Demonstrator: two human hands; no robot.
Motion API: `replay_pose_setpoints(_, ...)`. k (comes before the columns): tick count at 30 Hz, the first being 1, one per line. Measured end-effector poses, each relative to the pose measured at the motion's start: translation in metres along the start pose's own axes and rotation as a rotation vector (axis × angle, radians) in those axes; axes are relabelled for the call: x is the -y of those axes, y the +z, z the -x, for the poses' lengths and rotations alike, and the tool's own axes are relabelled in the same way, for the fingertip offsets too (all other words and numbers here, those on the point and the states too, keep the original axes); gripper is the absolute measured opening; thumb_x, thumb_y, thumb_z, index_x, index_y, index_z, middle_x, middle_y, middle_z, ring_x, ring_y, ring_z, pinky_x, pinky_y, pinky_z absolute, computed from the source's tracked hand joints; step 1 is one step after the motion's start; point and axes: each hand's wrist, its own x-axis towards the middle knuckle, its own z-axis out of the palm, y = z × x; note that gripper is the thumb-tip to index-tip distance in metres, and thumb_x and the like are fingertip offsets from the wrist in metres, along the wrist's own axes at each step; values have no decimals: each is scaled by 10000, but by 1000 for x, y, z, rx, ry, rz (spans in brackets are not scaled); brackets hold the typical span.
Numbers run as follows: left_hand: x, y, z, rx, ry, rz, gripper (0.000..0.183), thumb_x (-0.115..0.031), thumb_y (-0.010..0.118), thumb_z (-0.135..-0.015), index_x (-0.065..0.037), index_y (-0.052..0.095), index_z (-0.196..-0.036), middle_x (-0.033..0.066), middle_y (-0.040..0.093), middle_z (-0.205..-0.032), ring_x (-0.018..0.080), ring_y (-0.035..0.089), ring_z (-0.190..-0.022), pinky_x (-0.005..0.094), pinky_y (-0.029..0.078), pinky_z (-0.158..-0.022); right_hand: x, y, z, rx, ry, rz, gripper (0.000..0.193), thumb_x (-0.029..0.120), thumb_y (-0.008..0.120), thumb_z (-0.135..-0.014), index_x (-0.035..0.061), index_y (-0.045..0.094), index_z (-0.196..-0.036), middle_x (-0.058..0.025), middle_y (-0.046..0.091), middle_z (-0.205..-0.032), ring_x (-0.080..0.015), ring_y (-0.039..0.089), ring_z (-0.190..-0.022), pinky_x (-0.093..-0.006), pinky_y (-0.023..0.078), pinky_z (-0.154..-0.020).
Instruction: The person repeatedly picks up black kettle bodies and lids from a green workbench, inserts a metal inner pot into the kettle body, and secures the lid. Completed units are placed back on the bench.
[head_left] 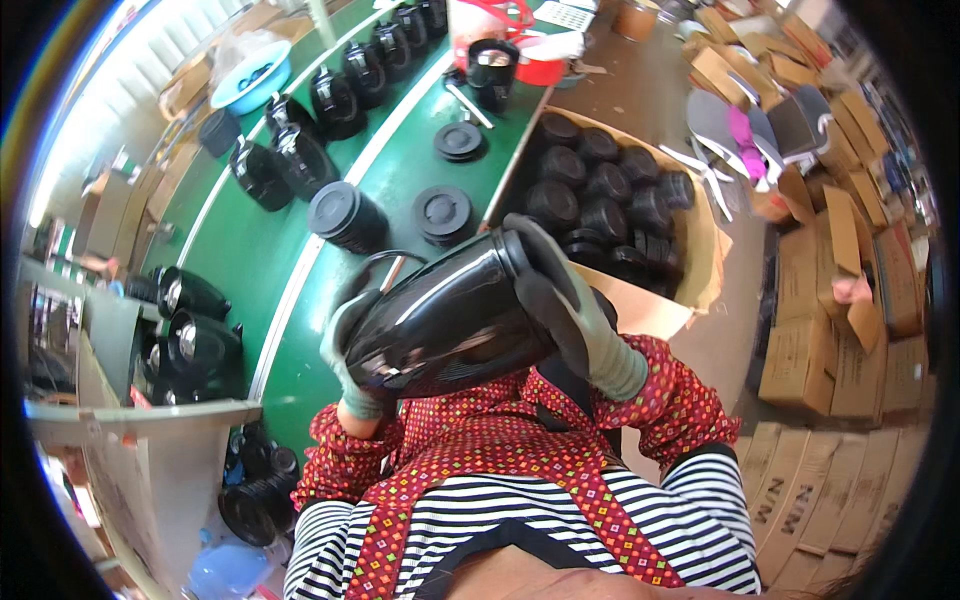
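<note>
A glossy black electric kettle (440, 315) lies tilted on its side in front of my chest, held between both hands. My left hand (348, 335), in a grey-green glove with dark palm, wraps round its lower-left end beside the handle. My right hand (565, 295), gloved alike, is closed over the round end at the upper right; its palm covers part of that end. Just beyond the kettle, stacked round black discs (345, 215), more discs (443, 213) and a smaller pile of discs (460, 142) sit on the green worktable (395, 135).
Black kettles (340, 100) stand in a row along the table's far left. A carton (715, 265) at right holds several round black parts. One kettle (492, 70) stands at the far end near a red bin (540, 70). Cardboard boxes (800, 360) are piled on the right.
</note>
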Motion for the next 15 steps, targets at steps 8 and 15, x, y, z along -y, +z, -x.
replay_pose_setpoints(8, 57, 9, 66, 204, -352, 783, 444, -114, 722, -957, 6, 633, -1376, 106, 677, -1316, 195, 667, -1150, 347, 573, -972, -10, -13, 20, 347, -579, 524, 1338, 855, 769, -717, 47, 274, -1661, -327, 287, -1660, -511, 348, -1513, -600, 319, -1230)
replay_pose_setpoints(15, 64, 14, 82, 184, -418, 944, 414, -112, 721, -940, -1, 663, -1334, 117, 693, -1297, 218, 674, -1155, 360, 562, -993, 1, 6, 13, 445, -630, 627, 1259, 788, 751, -783, 148, 167, -1697, -312, 263, -1665, -502, 370, -1505, -610, 400, -1205)
